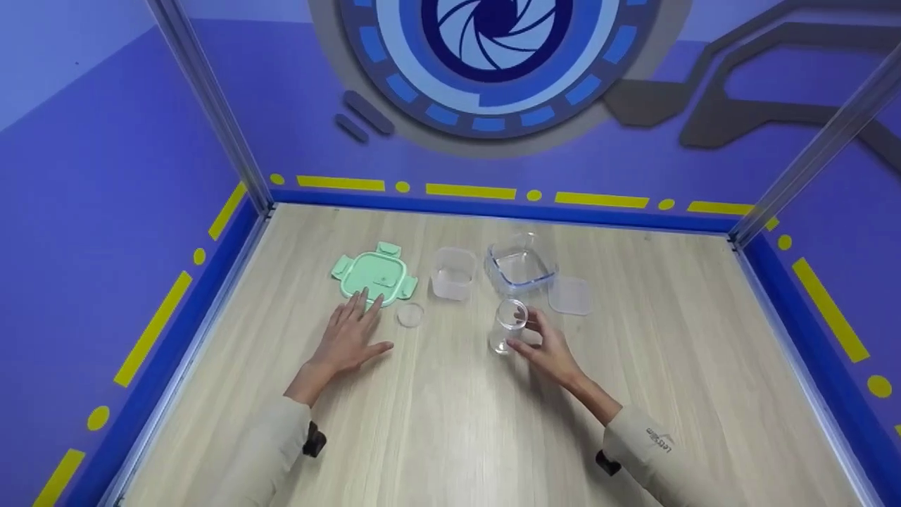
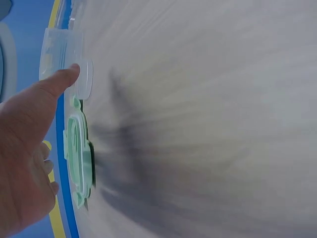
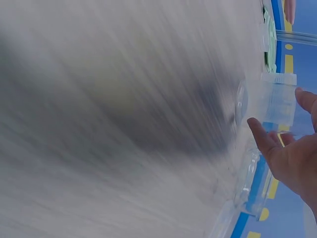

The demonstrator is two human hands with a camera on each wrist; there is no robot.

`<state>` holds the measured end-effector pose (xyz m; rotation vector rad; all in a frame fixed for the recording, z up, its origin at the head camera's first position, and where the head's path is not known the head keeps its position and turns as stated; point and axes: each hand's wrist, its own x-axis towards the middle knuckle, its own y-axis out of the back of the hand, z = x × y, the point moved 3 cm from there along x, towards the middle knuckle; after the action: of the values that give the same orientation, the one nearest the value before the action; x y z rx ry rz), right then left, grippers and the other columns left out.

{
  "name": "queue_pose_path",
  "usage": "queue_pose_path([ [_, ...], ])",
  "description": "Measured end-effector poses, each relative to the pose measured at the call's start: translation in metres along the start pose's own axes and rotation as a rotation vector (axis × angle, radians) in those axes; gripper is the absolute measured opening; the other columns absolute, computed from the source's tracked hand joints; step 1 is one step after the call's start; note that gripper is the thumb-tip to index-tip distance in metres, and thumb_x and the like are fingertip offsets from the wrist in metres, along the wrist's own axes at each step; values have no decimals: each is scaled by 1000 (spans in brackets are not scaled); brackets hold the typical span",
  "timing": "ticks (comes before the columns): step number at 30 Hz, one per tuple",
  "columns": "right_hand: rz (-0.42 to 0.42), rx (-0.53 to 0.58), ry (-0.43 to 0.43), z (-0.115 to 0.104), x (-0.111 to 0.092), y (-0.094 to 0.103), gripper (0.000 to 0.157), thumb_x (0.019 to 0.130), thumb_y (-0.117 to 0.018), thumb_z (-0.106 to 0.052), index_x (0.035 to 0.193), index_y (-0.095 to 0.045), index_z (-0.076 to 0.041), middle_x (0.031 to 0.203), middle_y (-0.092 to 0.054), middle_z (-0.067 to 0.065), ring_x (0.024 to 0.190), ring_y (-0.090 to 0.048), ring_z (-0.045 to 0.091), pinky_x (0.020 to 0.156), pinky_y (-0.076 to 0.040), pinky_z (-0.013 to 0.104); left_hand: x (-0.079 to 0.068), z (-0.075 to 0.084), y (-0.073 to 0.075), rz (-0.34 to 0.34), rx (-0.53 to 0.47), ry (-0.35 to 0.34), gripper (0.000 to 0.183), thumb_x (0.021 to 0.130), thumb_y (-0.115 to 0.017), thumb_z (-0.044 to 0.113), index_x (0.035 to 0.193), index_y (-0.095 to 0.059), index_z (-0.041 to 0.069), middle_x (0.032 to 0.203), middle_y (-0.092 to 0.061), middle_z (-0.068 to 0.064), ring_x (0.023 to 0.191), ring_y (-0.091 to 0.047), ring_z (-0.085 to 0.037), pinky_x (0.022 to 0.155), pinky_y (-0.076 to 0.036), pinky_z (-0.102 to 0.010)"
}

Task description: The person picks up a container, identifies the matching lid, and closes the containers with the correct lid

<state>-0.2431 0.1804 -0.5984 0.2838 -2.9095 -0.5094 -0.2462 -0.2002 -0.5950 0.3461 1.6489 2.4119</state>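
A clear cylindrical jar (image 1: 503, 338) stands upright near the middle of the table. My right hand (image 1: 552, 355) holds it from the right, thumb on the near side and fingers curved behind it. In the right wrist view the jar's round base (image 3: 241, 102) shows by the thumb. My left hand (image 1: 345, 338) reaches forward with straight, spread fingers, the tips overlapping the near edge of a green snap-lock lid (image 1: 373, 271). Just right of those fingers lies a small round clear lid (image 1: 410, 315). The left wrist view shows the thumb (image 2: 64, 79) stretched out, holding nothing.
Behind the small round lid stands a translucent square container (image 1: 454, 273). A square glass container (image 1: 521, 271) sits to its right, behind the jar. Beside that lies a translucent square lid (image 1: 570, 296). Blue-purple panels (image 1: 281, 105) border the table's back and sides.
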Motion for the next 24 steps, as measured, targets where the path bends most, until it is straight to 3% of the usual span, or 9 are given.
queue_pose_path([
  [5,16,8,-7,2,-1,-2,69,86,-80,-4,145,-44,5,138,-59,29,129,-57,47,100,-52,63,12,13,-3,91,-107,-15,81,90,-78,33,154,-39,0,154,-46,-27,143,-44,-45,116,-36,-60],
  [8,28,-2,-26,4,-1,-5,75,84,-83,-6,147,-42,3,139,-58,29,129,-58,47,105,-48,63,19,18,-9,101,-190,21,81,91,-78,29,153,-38,-4,143,-53,-27,133,-51,-44,112,-42,-56],
  [12,55,-25,-40,5,0,-7,78,81,-86,-7,146,-43,2,137,-59,27,128,-58,46,109,-45,62,28,23,-19,58,-281,119,82,91,-78,28,152,-35,-7,143,-50,-29,136,-48,-45,116,-40,-53],
  [20,54,-33,-32,8,5,-14,73,80,-87,-12,140,-48,3,132,-63,24,124,-60,43,108,-46,60,37,24,-32,73,-309,278,75,87,-82,23,145,-47,-8,139,-52,-27,134,-49,-41,114,-43,-52],
  [24,81,-47,-50,10,4,-11,70,79,-88,-10,137,-50,4,129,-65,24,121,-63,42,104,-50,58,44,28,-35,85,-339,295,71,88,-80,25,144,-50,-7,138,-52,-26,134,-50,-41,112,-45,-52],
])
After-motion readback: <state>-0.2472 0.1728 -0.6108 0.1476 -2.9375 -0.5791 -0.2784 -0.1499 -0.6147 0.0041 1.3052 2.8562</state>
